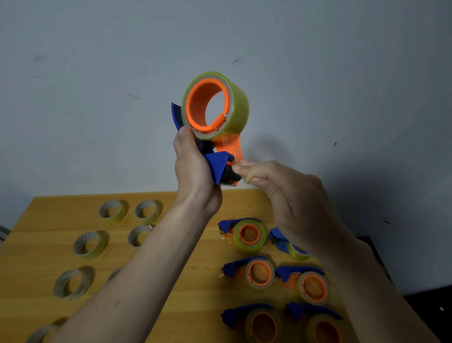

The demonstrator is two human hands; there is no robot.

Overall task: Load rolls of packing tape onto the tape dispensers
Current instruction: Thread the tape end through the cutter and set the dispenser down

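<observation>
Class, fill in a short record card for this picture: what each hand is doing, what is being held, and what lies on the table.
left hand: grips the dispenser, raised above the table
roll on dispenser: yellowish tape on the orange hub
right hand: pinches at the tape end by the blade
table: wooden
person's left side: loose rolls, lying flat
person's right side: loaded dispensers, in two columns

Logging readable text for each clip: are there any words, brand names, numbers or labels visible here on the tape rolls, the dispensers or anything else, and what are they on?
None can be read.
Dispenser held up by the left hand: plain blue and orange plastic, no lettering visible.
Tape roll on it: no print visible.
Loose rolls on the table: the cores carry a dotted pattern, too small and blurred to tell whether it is text.
Loaded dispensers: no labels visible.
</observation>
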